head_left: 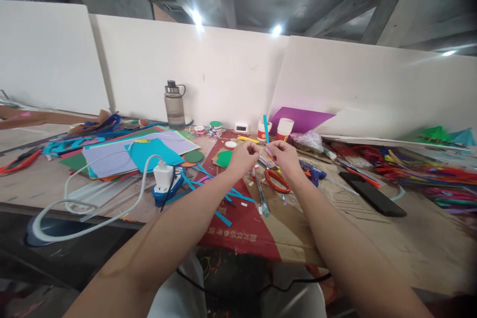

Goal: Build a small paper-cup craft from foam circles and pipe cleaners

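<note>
— What did we have in our hands just then?

— A thin teal paper strip (266, 129). Our right hand (283, 155) pinched its lower end between thumb and fingertips, and our left hand (243, 155) had its thumb and fingers pressed together just beside it. Whether the left touched the strip or some smaller scrap, we could not tell.

— Where was it, and which way did it point?

— It was raised above the surface (372, 238), in front of the two paper cups (285, 128). Its long axis stood nearly upright, the free end pointing up and leaning a little to the left, the lower end hidden in our fingers.

— Why held that way?

— We judged that holding it by one end kept the rest free and visible, with both hands near enough for fine work.

— And the rest of the clutter?

— The red-handled scissors (275, 179) lay under our right wrist, within easy reach, with a blue glue gun (316, 171) just beyond. More teal offcuts (223, 217) lay scattered on the red cardboard. To the left sat a stack of coloured sheets (137, 155), a white charger with its cable (163, 175) and a grey water bottle (174, 105); to the right, a black phone (374, 196) and a heap of pipe cleaners (428, 174).
</note>
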A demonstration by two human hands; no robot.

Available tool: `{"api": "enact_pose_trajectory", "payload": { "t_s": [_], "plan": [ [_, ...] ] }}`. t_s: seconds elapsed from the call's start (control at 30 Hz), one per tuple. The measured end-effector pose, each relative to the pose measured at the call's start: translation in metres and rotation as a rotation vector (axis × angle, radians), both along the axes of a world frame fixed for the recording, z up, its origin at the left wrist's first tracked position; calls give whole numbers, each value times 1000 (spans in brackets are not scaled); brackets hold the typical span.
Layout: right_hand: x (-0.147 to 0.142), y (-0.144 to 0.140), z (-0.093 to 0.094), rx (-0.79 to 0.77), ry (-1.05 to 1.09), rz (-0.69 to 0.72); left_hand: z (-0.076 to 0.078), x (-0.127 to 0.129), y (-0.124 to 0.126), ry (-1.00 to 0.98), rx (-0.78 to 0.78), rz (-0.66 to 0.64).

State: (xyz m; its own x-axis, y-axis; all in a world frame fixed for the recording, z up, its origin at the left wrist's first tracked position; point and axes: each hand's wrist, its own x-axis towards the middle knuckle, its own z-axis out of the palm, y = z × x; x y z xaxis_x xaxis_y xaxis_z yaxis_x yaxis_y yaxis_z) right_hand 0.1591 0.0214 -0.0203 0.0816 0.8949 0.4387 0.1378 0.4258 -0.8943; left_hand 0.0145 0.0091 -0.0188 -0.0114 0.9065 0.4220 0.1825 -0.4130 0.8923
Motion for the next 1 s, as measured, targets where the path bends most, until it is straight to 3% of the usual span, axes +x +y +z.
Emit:
{"api": "enact_pose_trajectory", "payload": {
  "t_s": [0.23, 0.63, 0.83, 1.0],
  "plan": [
    [1, 2, -5, -14, 1, 1, 8, 2, -9, 66, 9, -3],
    [0, -3, -3, -82, 99, 22, 11, 5, -18, -6, -39, -174],
    [-6, -7, 0, -102, 120, 27, 11, 4, -18, 105, -36, -94],
    [-10, -10, -1, -122, 171, 69, 11, 2, -17, 84, -19, -54]
  ]
}}
